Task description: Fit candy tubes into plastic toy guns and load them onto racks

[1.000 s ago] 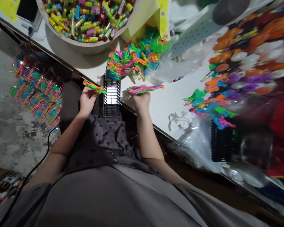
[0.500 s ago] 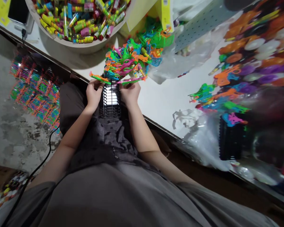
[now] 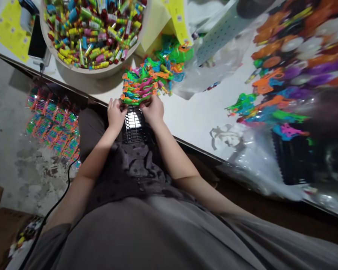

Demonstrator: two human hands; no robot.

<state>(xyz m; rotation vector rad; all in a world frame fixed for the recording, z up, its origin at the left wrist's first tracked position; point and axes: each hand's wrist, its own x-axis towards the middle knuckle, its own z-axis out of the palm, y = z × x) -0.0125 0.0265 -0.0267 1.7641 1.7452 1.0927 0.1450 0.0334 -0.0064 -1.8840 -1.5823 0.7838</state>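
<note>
My left hand [image 3: 116,115] is closed at the left side of a black wire rack [image 3: 135,131], its fingertips pinching the end of a green and orange plastic toy piece [image 3: 133,101]. At the other side, my right hand [image 3: 154,111] pinches the right end of the front pieces with thumb and fingers. Behind that front row, bright plastic toy pieces [image 3: 142,86] in pink, green, orange and blue stand packed across the rack. Their exact kind is too small to make out. The rack's near part juts over my lap and holds no pieces.
A large round tub [image 3: 73,68] of small candy-filled tubes stands behind on the white table [image 3: 183,120]. Loose green toys [image 3: 183,54] lie beyond the rack. Clear plastic bags [image 3: 253,157] and colourful parts [image 3: 270,82] cover the right side. Bagged toys [image 3: 56,131] sit low at left.
Both hands have come closer together at the rack. The separate pieces they held at its two sides now sit in line across its front. The view has shifted slightly.
</note>
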